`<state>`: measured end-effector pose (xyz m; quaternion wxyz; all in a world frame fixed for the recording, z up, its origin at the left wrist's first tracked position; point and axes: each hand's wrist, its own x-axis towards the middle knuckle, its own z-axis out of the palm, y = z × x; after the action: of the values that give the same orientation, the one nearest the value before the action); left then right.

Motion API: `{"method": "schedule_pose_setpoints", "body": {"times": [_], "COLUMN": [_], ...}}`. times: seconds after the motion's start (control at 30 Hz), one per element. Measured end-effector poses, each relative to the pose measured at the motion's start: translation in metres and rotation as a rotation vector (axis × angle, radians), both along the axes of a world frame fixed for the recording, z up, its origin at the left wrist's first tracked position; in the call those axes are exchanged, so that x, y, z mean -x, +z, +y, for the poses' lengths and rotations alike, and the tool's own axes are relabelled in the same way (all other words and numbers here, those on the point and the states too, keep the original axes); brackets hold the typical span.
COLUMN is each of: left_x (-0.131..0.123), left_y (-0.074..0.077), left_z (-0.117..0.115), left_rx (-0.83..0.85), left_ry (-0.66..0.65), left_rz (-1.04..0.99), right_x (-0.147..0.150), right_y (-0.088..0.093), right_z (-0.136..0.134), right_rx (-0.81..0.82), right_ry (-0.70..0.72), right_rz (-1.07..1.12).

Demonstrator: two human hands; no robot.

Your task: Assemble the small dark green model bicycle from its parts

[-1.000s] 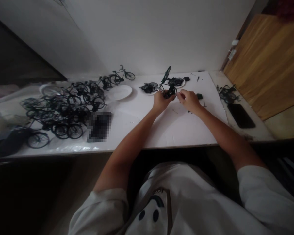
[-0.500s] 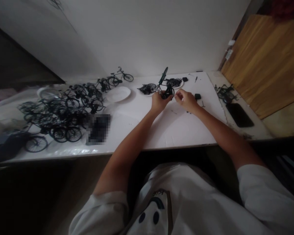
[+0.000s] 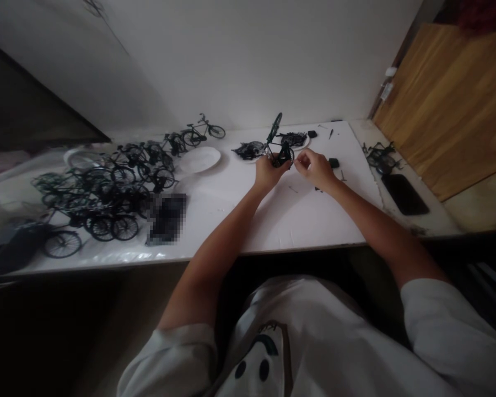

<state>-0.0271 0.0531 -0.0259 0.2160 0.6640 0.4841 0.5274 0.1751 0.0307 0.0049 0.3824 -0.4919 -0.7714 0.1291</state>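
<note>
My left hand (image 3: 269,171) is closed around a dark miniature bicycle (image 3: 275,135), held tilted above the white table with one wheel sticking up. Close beside the bicycle's lower wheel is my right hand (image 3: 313,168), its thumb and index finger pinched together. What those fingertips hold, if anything, is too small to make out. Just behind the hands lie a dish of dark bicycle parts (image 3: 248,150) and a second heap of dark parts (image 3: 293,139) on a white plate.
Many miniature bicycles (image 3: 107,187) crowd the table's left side. An empty white plate (image 3: 200,159) sits near the wall. Small black blocks (image 3: 333,162) and a T-shaped piece (image 3: 343,175) lie to the right. A dark phone (image 3: 404,194) rests beyond the white board (image 3: 252,231).
The raised wheel of the bicycle has turned slightly. Both hands stay almost where they were, the right fingers still pinched by the lower wheel.
</note>
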Motion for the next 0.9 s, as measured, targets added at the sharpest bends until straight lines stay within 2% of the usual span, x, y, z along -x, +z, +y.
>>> {"method": "schedule_pose_setpoints", "body": {"times": [0.17, 0.37, 0.63, 0.77, 0.9], "left_x": [-0.003, -0.004, -0.001, -0.002, -0.002], "left_y": [0.005, 0.009, 0.01, 0.011, 0.009], "left_z": [-0.005, -0.009, -0.006, -0.007, -0.007], "left_rx": [0.025, 0.035, 0.042, 0.041, 0.053], "left_ry": [0.009, -0.006, 0.025, 0.042, 0.022], "left_rz": [0.027, 0.066, 0.019, 0.035, 0.051], "right_x": [0.001, -0.002, 0.002, 0.002, 0.001], "right_y": [0.0, 0.004, 0.006, 0.005, 0.005], "right_z": [0.001, -0.002, -0.004, -0.005, -0.004], "right_rx": [-0.017, 0.113, -0.004, -0.002, 0.02], "right_ry": [-0.017, 0.021, -0.014, 0.008, -0.036], "right_rz": [-0.025, -0.021, -0.003, -0.014, -0.047]}}
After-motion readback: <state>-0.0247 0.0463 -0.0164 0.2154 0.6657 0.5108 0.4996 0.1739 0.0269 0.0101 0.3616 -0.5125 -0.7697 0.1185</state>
